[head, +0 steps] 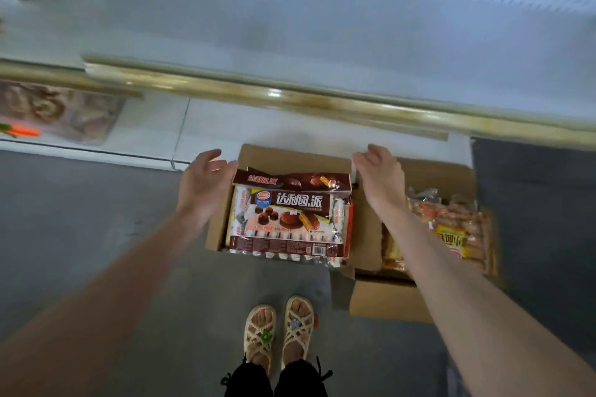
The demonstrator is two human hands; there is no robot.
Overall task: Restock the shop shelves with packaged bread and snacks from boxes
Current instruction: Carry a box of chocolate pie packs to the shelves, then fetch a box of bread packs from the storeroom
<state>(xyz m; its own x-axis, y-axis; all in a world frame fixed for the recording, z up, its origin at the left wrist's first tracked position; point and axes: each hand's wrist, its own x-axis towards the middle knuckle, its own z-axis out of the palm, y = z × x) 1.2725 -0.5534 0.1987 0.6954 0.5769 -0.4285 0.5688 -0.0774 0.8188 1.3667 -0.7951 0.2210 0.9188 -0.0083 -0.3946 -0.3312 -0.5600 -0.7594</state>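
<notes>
My left hand [206, 184] and right hand [380, 177] spread open, empty, flanking glossy brown chocolate-pie packs [287, 219] in a cardboard box [214, 232]

Both hands, left [206, 185] and right [380, 180], hover open on either side of the pie pack [287, 219] in a box [292, 155].

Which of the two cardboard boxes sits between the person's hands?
The box of brown chocolate-pie packs, flanked by the left hand and right hand; the other box, further right, holds orange bread packs.
</notes>
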